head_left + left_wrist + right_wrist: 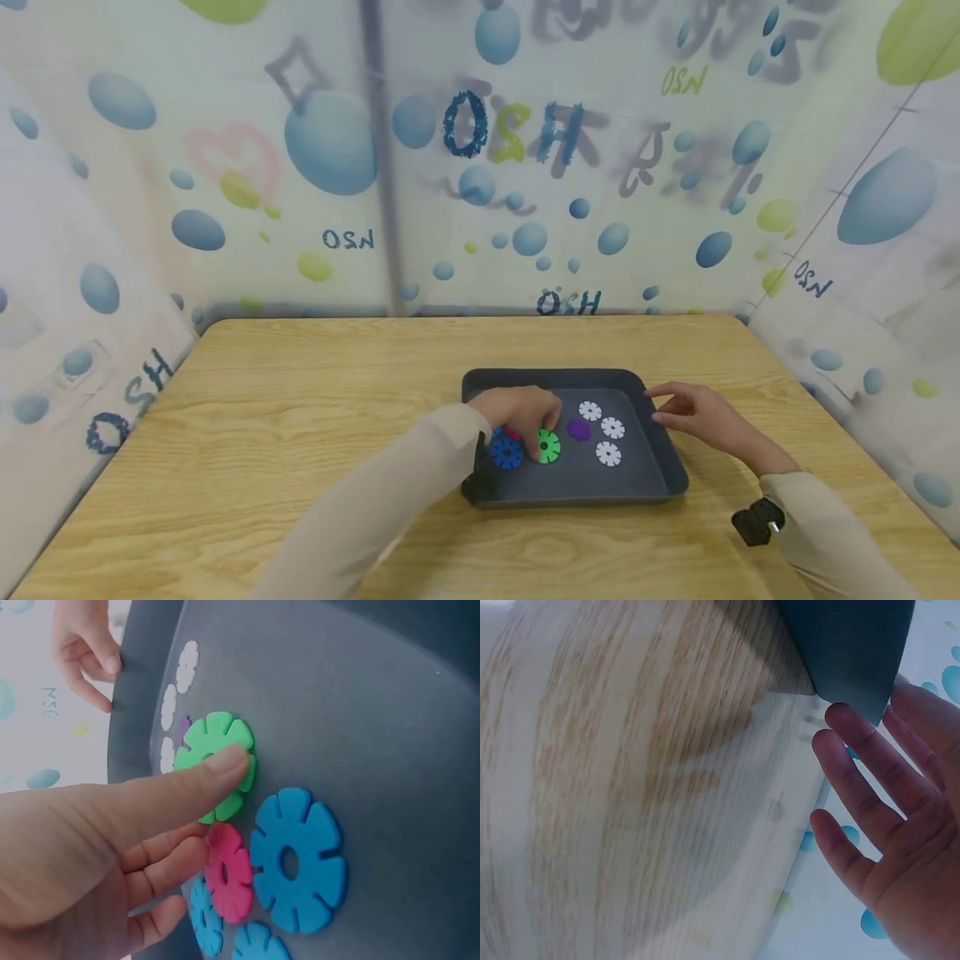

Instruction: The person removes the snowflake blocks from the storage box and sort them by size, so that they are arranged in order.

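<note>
My left hand (pixel 521 410) reaches down into a dark grey tray (pixel 570 492). Its thumb lies across the face of a green notched plastic disc (pixel 217 731), pinching it against a forefinger mostly hidden behind. Beside that disc are a pink disc (pixel 229 874) and a larger-looking blue disc (pixel 300 862), with more blue pieces (pixel 204 919) partly cut off or covered. Towards the tray's right side lie a purple disc (pixel 579 429) and three white discs (pixel 608 454). At the tray's right rim, my right hand (pixel 697 412) rests its fingertips lightly, fingers relaxed and fairly straight.
The tray stands on a light wood-grain table (pixel 315 383). Fabric walls (pixel 450 217) printed with blue and green ovals and lettering enclose the table's back and sides. A black wrist device (pixel 757 522) sits by the right sleeve.
</note>
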A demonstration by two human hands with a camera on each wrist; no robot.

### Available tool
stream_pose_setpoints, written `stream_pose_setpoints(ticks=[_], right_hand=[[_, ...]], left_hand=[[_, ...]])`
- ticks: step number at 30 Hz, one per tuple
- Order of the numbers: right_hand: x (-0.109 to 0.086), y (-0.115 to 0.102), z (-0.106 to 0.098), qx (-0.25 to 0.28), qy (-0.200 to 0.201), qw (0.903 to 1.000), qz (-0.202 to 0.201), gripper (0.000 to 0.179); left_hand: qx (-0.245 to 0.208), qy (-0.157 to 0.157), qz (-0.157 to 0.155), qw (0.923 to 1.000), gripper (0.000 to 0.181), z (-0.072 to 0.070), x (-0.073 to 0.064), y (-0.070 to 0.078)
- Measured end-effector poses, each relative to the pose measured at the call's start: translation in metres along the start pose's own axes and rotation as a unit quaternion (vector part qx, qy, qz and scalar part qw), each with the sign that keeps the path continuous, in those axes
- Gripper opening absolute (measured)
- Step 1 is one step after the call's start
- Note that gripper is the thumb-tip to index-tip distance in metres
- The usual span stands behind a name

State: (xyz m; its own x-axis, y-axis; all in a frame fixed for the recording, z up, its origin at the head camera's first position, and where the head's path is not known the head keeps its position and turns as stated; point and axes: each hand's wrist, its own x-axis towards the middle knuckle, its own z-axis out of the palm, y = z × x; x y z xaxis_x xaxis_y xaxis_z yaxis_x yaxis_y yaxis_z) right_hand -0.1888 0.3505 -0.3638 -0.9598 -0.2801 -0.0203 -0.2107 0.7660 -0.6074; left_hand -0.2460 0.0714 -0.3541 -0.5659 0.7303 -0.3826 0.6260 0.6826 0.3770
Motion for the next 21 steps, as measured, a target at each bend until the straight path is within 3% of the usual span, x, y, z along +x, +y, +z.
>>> stream_pose_setpoints(ticks=[12, 21], right_hand=[[0.0, 0.001, 0.0, 0.0, 0.005, 1.0, 0.001, 0.04], [-0.001, 0.003, 0.002, 0.006, 0.008, 0.9999, 0.005, 0.04]], left_hand=[[-0.036, 0.045, 0.057, 0.9967, 0.019, -0.003, -0.022, -0.005], [-0.065, 0.086, 0.108, 0.9883, 0.02, -0.012, -0.058, -0.023]])
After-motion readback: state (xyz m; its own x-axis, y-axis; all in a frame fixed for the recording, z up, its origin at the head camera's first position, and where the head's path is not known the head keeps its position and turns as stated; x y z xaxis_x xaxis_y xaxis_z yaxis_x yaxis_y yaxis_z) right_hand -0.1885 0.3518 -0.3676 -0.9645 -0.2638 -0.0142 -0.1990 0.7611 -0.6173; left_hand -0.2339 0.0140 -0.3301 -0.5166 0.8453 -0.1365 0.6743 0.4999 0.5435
